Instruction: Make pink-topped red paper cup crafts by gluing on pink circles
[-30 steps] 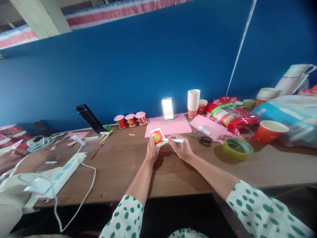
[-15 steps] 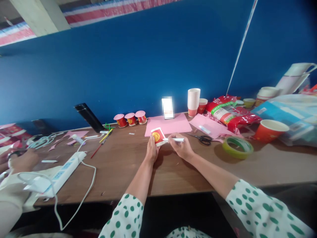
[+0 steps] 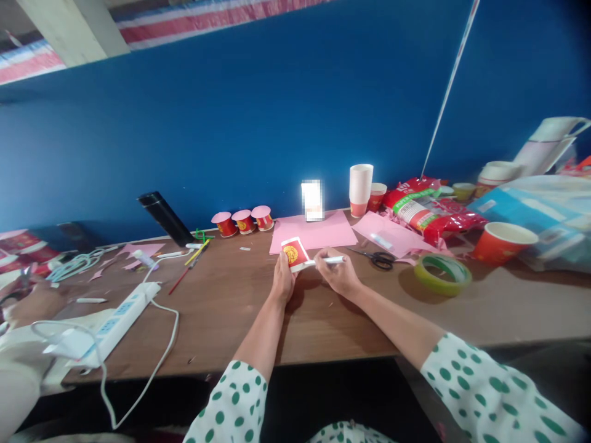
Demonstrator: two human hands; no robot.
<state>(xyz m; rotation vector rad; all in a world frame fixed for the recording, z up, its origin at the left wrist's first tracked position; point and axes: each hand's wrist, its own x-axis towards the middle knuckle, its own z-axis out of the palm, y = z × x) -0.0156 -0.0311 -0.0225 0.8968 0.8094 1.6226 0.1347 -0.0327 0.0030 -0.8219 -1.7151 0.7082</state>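
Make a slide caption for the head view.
Left hand holding a yellow-emblemed red paper piece, right hand a white pen.

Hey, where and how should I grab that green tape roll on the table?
By the near wall of the tape roll, coming from above on your side: it lies flat, hole facing up, so a pinch across that wall should fit. Your right hand is nearer but holds a white pen.

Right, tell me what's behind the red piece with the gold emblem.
Beyond the red piece, in the left hand, pink paper lies on the table, with a blurred-out white object upright near its far edge. What lies directly behind the piece is covered.
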